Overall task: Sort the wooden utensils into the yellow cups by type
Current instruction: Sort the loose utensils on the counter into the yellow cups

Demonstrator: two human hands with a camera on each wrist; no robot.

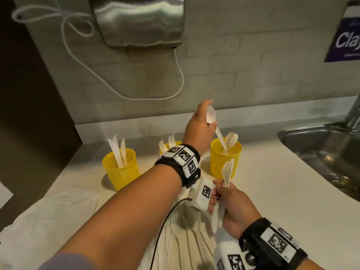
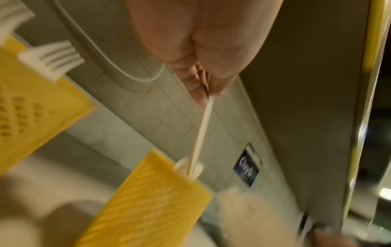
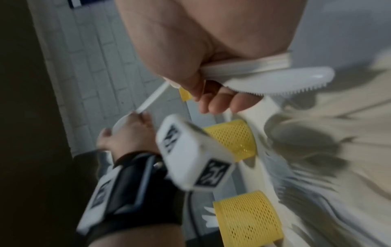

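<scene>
Pinching spoon (image 1: 213,123) near its bowl, left hand (image 1: 198,129) lowers handle into 1 o'clock spoon cup (image 1: 226,162); right hand (image 1: 233,207) clutches fork-and-knife bundle (image 1: 227,176), risks slipping, or handle snagging standing spoons

Head view: dim, warm yellowish indoor light. Soft glare bands on steel dispenser (image 1: 139,20); short shadows at yellow cup (image 1: 121,168) bases on counter (image 1: 272,191). Wide-angle bending at frame edges; wall lines curve. Left wrist view: heavy motion blur, lower part out of focus. Right wrist view: dim, smeared streaks at right, left edge nearly black.
</scene>
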